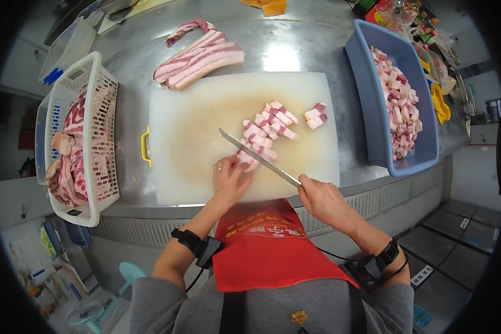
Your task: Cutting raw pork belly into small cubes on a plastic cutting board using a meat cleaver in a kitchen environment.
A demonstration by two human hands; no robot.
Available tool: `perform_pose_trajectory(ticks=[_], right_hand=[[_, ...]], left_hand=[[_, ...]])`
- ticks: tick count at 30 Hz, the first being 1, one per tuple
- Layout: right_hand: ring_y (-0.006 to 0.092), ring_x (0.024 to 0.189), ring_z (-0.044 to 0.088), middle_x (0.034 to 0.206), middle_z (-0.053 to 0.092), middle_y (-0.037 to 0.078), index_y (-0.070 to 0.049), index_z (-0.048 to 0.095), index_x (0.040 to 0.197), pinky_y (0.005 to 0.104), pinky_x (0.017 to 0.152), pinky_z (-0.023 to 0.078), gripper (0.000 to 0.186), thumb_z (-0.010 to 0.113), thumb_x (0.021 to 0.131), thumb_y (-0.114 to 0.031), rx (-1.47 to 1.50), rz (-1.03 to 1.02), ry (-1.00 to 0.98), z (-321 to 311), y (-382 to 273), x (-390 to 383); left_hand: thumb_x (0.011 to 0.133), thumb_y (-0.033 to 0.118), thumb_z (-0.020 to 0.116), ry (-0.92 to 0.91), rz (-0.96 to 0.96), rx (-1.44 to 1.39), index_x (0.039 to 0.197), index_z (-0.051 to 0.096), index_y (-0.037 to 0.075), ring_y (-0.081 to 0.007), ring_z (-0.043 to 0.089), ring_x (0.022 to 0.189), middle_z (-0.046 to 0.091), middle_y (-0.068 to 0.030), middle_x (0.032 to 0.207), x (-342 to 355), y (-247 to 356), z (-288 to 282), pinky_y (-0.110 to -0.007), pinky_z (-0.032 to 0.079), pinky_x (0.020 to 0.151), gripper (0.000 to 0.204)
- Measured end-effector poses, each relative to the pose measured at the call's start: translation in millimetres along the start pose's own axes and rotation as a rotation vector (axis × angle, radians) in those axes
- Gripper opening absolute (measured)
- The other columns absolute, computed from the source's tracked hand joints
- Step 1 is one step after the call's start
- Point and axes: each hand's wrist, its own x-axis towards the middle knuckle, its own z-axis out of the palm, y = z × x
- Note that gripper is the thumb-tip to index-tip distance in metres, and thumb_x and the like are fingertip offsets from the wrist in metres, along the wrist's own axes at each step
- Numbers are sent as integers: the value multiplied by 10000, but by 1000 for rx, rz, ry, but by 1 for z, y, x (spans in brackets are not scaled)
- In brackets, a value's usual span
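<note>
Left hand point(229, 180): fingers curled against diced pork point(255, 132); grip was unclear.
Right hand point(320, 199): gripped knife point(259, 157).
Diced pork: lay towards cutting board's point(192, 133) right edge.
Risk: slick pork might have skidded knife into left hand.

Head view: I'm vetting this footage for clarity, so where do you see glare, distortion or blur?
Head view: bright glare on the metal table beyond the cutting board; head view: the table's front edge bends in a curve, and the corners fade to black; head view: the knife shows no obvious blur.
</note>
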Motion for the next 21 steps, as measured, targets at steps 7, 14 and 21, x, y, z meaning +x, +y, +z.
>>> perform_pose_trajectory(ticks=[7,14,21], right_hand=[[417,613,584,701,593,208,-24,427,920,496,552,472,129,508,871,-111,-21,33,-76,11,-3,4],[412,631,586,701,589,215,-16,443,925,486,573,478,127,514,864,-102,54,-80,23,49,14,44],[420,602,572,696,586,207,-26,425,925,494,544,458,131,512,877,-111,31,-87,-9,2,1,14]], left_hand=[[659,89,743,3,0,-88,872,643,74,-283,516,882,535,-108,934,-2,-4,9,-367,463,709,236],[643,74,732,11,-28,-87,874,646,73,-293,519,896,539,-116,942,-3,-3,14,-364,479,727,247],[678,80,745,14,-78,-190,901,640,58,-284,509,913,518,-119,998,-14,-6,9,-354,465,736,248]])
